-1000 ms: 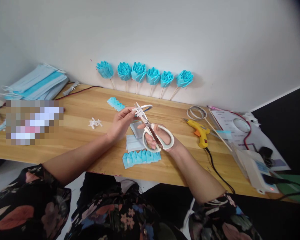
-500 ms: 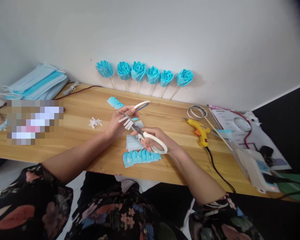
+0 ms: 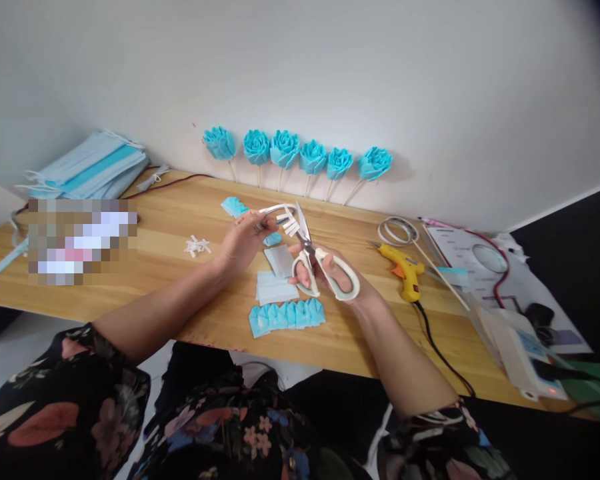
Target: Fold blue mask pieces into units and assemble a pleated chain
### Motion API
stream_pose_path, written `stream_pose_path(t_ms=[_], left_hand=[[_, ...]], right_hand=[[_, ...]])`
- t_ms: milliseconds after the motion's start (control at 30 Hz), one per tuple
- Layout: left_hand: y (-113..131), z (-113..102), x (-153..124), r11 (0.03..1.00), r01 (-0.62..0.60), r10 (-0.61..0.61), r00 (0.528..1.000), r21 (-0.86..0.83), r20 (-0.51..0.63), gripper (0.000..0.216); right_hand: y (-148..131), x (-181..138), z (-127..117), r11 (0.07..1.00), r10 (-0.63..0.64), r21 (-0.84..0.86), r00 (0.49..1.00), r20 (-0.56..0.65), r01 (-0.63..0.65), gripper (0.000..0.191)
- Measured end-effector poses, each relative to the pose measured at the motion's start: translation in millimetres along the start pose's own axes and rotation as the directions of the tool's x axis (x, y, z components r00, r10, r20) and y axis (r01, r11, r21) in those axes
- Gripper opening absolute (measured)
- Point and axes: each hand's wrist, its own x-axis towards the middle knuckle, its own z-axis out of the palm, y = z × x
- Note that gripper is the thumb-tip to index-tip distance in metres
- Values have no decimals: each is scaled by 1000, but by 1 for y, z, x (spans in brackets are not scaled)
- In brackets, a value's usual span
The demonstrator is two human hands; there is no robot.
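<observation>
My left hand pinches a thin white ring with some blue inside it, probably a nearly used-up tape roll. In my right hand are scissors with white handles, their blades parted and pointing up and away. Several short white strips cling along one blade, close to my left fingertips. Under the hands lie folded pale pieces of mask fabric and a small blue piece. Nearest to me is a pleated blue strip. Another blue folded piece rests beyond my left hand.
Several blue fabric flowers on sticks lean against the wall. A pile of white bits is left of my hand. A yellow glue gun, a tape roll and a power strip are right; masks are stacked left.
The scissors have moved right, away from my left fingers, and their blades have parted. The white strips moved with the blade. My left hand still grips the ring; the whole view has shifted slightly.
</observation>
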Motion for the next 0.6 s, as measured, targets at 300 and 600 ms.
stream_pose_path(t_ms=[300, 600], left_hand=[[4, 2, -5, 997, 30, -34, 998, 70, 45, 26], [6, 3, -6, 995, 47, -51, 998, 84, 48, 36]], right_hand=[[7, 1, -1, 996, 84, 29, 994, 64, -86, 62], [8, 1, -1, 996, 78, 32, 995, 66, -80, 59]])
